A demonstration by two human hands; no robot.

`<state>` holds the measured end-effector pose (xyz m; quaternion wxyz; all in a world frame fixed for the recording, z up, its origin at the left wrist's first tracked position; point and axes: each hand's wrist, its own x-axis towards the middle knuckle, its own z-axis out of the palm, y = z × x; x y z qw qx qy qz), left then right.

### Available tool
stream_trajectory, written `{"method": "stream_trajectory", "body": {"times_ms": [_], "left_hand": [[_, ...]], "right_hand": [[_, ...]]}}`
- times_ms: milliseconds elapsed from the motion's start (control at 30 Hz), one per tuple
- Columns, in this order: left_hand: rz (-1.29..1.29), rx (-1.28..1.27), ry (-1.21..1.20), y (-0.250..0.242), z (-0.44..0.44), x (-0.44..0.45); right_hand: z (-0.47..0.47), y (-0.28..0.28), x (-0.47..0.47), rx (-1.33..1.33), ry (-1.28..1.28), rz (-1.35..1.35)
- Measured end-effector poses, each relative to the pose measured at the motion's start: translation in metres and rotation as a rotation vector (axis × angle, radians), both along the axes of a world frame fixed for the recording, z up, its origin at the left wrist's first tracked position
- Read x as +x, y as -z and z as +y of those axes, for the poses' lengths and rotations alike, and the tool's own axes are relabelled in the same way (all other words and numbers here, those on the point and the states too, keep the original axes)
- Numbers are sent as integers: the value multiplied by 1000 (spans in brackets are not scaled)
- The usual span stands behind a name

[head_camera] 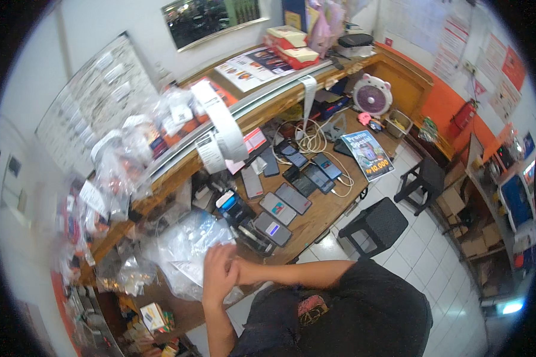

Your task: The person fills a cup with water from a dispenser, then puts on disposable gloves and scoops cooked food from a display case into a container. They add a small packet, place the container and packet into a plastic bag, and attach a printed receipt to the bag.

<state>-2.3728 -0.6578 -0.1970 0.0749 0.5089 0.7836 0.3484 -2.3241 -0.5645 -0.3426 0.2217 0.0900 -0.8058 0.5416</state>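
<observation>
My left hand (221, 274) is raised over the near edge of a clear plastic bag (192, 250) on the wooden desk (312, 232). Against it, partly hidden behind its fingers, is my right hand (245, 271). Both are somewhat blurred, and whether anything is between them cannot be told. Inside or on the bag lies a white paper (187, 270) with print. Right of the bag stand dark card or receipt devices (236, 207). Several smartphones (278, 208) lie in rows beyond, some joined to white cables (312, 140).
Packed plastic bags with receipts (116, 178) line the raised shelf at left, and a paper strip (223, 120) hangs from it. A promotional leaflet (368, 154) overhangs the desk's right edge. Black plastic stools (377, 225) stand on the tiled floor. A small box (154, 317) sits lower left.
</observation>
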Motion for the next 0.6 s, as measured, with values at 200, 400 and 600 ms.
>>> {"method": "stream_trajectory", "body": {"times_ms": [200,400,600], "left_hand": [[-735,-113,-70,50,-72,62],[-830,-95,-391,69,-97,115],[-865,92,-708,54,-68,143]], "right_hand": [[43,-33,94,-185,-427,-555],[112,32,97,-110,118,-481],[196,125,86,332,71,-605]]}}
